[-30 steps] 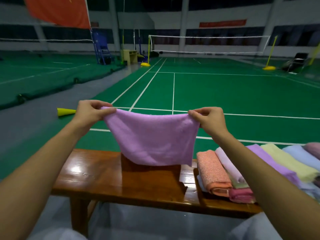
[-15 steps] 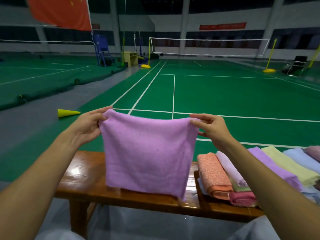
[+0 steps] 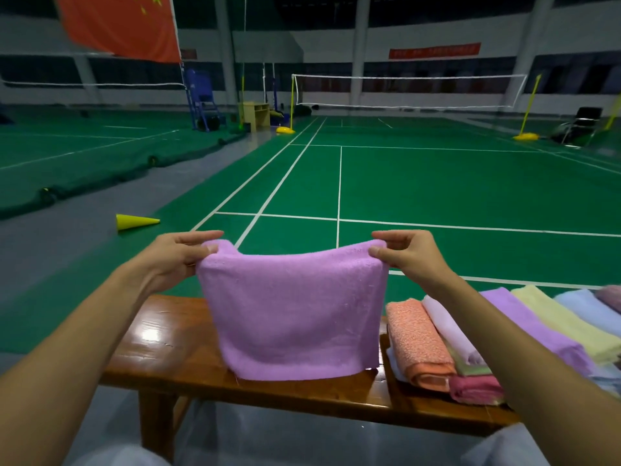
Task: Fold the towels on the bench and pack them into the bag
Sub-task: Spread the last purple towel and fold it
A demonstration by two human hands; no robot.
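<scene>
A purple towel (image 3: 292, 314) hangs in front of me, its lower edge touching the wooden bench (image 3: 158, 358). My left hand (image 3: 174, 255) pinches its top left corner. My right hand (image 3: 408, 255) pinches its top right corner. On the right end of the bench lie several other towels: an orange one (image 3: 418, 341), a pale pink one (image 3: 450, 331), a dark pink one (image 3: 475, 388), another purple one (image 3: 524, 321) and a yellow one (image 3: 564, 317). No bag is in view.
The bench stands at the edge of a green badminton court (image 3: 437, 183). A yellow cone (image 3: 134, 222) lies on the grey floor to the left. A net (image 3: 406, 90) and a chair (image 3: 581, 124) stand far back.
The towel has come down until its lower edge rests on the bench. Both hands have lowered with it and still hold the top corners.
</scene>
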